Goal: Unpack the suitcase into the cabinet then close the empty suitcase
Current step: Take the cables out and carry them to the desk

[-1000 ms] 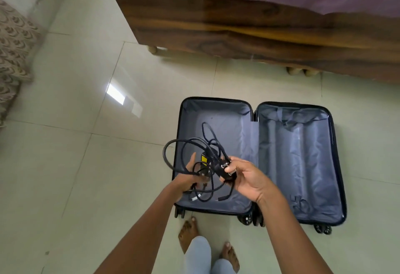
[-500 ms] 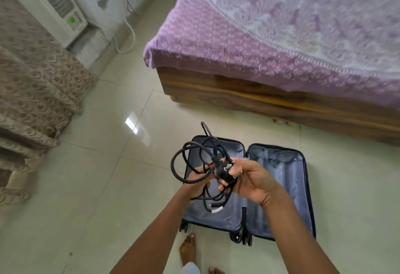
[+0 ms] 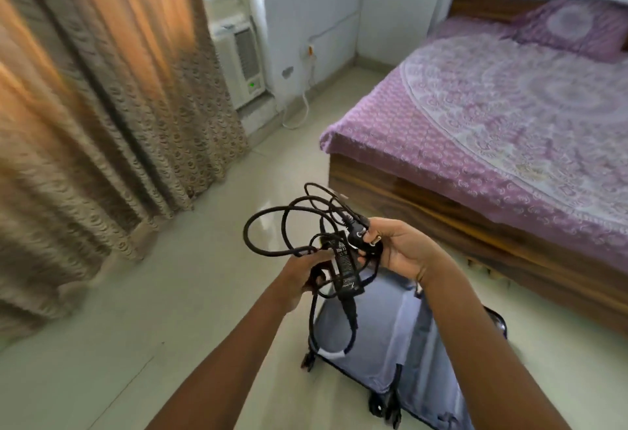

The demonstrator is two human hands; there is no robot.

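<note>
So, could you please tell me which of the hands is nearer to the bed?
Right. The right hand, pinching the plug, sits just short of the bed; the left hand, gripping the adapter, is farther off, on the curtain side.

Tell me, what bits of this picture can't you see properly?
Head view:
- Suitcase: both arms and the bottom edge hide much of it.
- Charger label: print too small.
- Curtain: blurred.
- Cabinet: out of frame.
- Left hand: fingers hidden behind the charger.
</note>
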